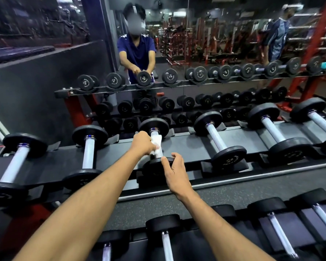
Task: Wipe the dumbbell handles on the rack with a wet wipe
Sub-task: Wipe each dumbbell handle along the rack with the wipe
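A black dumbbell point(154, 124) with a silver knurled handle lies on the top shelf of the rack point(179, 142), third from the left. My left hand point(142, 143) grips a white wet wipe point(156, 143) wrapped round its handle. My right hand point(174, 171) holds the near weight plate point(152, 167) of the same dumbbell, thumb on its top edge. More dumbbells sit in their cradles to either side: one to the left point(88, 147) and one to the right point(218, 140).
A lower shelf of dumbbells point(164, 234) runs along the bottom of the view. A mirror point(196, 44) behind the rack reflects me, the rack and another person point(277, 34) standing at the right. A dark wall panel point(36, 87) stands at the left.
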A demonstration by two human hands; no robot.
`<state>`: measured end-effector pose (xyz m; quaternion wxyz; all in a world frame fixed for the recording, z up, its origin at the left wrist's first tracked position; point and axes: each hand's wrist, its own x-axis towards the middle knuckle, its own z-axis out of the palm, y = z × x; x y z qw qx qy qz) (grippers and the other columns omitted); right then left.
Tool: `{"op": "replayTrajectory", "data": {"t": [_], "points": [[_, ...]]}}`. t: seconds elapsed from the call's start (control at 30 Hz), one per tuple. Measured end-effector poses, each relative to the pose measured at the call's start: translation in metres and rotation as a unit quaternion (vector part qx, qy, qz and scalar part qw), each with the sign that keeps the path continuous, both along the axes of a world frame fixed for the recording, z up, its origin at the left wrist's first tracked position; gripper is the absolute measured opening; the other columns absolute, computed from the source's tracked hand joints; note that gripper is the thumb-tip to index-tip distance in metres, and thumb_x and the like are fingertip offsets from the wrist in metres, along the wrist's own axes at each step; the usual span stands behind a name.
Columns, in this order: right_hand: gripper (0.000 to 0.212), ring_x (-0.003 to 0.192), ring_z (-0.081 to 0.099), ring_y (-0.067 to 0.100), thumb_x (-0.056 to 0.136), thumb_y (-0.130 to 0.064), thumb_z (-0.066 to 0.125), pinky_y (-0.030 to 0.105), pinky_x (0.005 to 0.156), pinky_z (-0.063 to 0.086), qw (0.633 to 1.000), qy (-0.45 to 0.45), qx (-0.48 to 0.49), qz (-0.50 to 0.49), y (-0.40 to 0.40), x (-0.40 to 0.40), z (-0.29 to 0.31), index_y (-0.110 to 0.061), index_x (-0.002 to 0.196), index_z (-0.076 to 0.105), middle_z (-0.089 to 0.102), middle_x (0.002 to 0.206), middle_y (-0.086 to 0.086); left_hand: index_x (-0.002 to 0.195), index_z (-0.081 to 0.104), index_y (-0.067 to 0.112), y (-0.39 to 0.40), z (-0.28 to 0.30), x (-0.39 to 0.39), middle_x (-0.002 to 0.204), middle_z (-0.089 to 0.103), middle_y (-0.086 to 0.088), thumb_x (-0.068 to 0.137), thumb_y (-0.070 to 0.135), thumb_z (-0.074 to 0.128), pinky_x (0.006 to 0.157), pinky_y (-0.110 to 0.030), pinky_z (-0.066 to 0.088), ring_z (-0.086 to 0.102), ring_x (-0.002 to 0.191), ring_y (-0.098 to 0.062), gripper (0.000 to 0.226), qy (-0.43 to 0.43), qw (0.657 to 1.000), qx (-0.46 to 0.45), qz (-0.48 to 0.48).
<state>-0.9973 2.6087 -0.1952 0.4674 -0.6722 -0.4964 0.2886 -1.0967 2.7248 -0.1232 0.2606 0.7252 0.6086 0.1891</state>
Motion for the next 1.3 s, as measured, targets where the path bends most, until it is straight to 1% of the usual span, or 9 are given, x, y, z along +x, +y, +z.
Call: {"op": "replayTrajectory", "data": {"t": [0.13,0.23,0.43,0.67,0.77,0.87,0.97,1.1,1.3], "points": [[0.068,0.136,0.033,0.016,0.098,-0.056,0.039,0.038,0.114,0.031,1.000,-0.012,-0.006,0.008,-0.002,0.001,0.002,-0.012,0.148,0.028,0.032,0.151,0.003,0.056,0.037,0.012,-0.003,0.000,-0.004,0.053,0.043,-0.002,0.079,0.008,0.076,0.051,-0.028,0.049,0.054,0.051,-0.022,0.045,0.015,0.999,-0.039,-0.031],[0.067,0.135,0.034,0.018,0.097,-0.056,0.039,0.040,0.114,0.032,1.000,-0.011,-0.007,0.003,0.000,0.000,0.002,-0.012,0.146,0.029,0.033,0.150,0.004,0.044,0.034,0.015,-0.010,-0.001,-0.011,0.035,0.028,0.006,0.083,-0.002,0.069,0.034,-0.017,0.031,0.028,0.029,-0.006,0.055,0.027,0.989,-0.113,-0.086],[0.066,0.133,0.035,0.016,0.097,-0.059,0.038,0.038,0.113,0.033,1.000,-0.013,0.000,0.004,-0.002,-0.001,-0.001,-0.014,0.145,0.030,0.035,0.148,0.002,0.049,0.044,0.010,0.005,-0.015,-0.006,0.039,0.042,0.003,0.084,-0.006,0.066,0.051,-0.024,0.051,0.046,0.043,-0.012,0.044,-0.166,0.981,-0.092,0.037],[0.069,0.134,0.032,0.013,0.097,-0.061,0.035,0.035,0.114,0.030,0.999,-0.031,0.025,0.012,-0.002,0.001,-0.006,-0.014,0.148,0.027,0.033,0.148,0.001,0.068,0.057,0.008,0.009,-0.015,-0.019,0.055,0.052,-0.003,0.091,0.008,0.069,0.057,-0.028,0.043,0.047,0.055,-0.014,0.026,-0.108,0.959,-0.260,-0.032],[0.076,0.138,0.028,0.014,0.094,-0.066,0.032,0.039,0.117,0.028,0.999,-0.030,0.029,0.018,-0.002,0.000,-0.007,-0.016,0.150,0.021,0.029,0.150,0.000,0.062,0.051,0.009,0.010,-0.013,-0.017,0.048,0.051,-0.001,0.091,-0.003,0.063,0.057,-0.028,0.045,0.047,0.049,-0.013,0.034,-0.177,0.948,-0.264,-0.025],[0.085,0.142,0.024,0.014,0.090,-0.074,0.028,0.041,0.118,0.027,0.999,-0.027,0.014,0.029,-0.002,0.003,-0.009,-0.019,0.153,0.016,0.024,0.154,-0.001,0.081,0.057,0.000,0.016,-0.014,-0.003,0.070,0.057,-0.014,0.078,-0.021,0.048,0.065,-0.036,0.050,0.057,0.062,-0.021,0.024,-0.295,0.929,-0.218,0.049],[0.086,0.143,0.023,0.013,0.090,-0.076,0.027,0.042,0.119,0.026,0.999,-0.030,0.007,0.038,-0.003,0.005,-0.008,-0.019,0.154,0.015,0.022,0.155,-0.001,0.095,0.058,-0.001,0.016,-0.015,0.004,0.072,0.054,-0.014,0.083,-0.015,0.044,0.058,-0.029,0.046,0.054,0.061,-0.020,0.023,-0.275,0.937,-0.206,0.056],[0.078,0.137,0.029,0.012,0.093,-0.070,0.029,0.036,0.116,0.028,0.998,-0.043,0.017,0.042,-0.002,0.006,-0.009,-0.017,0.150,0.020,0.029,0.148,-0.002,0.079,0.053,0.011,0.012,-0.019,-0.014,0.065,0.049,-0.004,0.097,0.001,0.048,0.049,-0.021,0.037,0.043,0.055,-0.013,0.021,-0.230,0.920,-0.317,-0.008],[0.059,0.128,0.039,0.012,0.100,-0.057,0.026,0.034,0.111,0.035,0.984,-0.155,0.082,0.039,-0.001,0.006,-0.009,-0.017,0.143,0.034,0.043,0.138,-0.002,0.082,0.051,0.006,0.016,-0.020,0.000,0.060,0.048,-0.008,0.090,-0.014,0.032,0.047,-0.021,0.042,0.048,0.040,-0.010,0.028,-0.378,0.876,-0.286,0.087]]}}
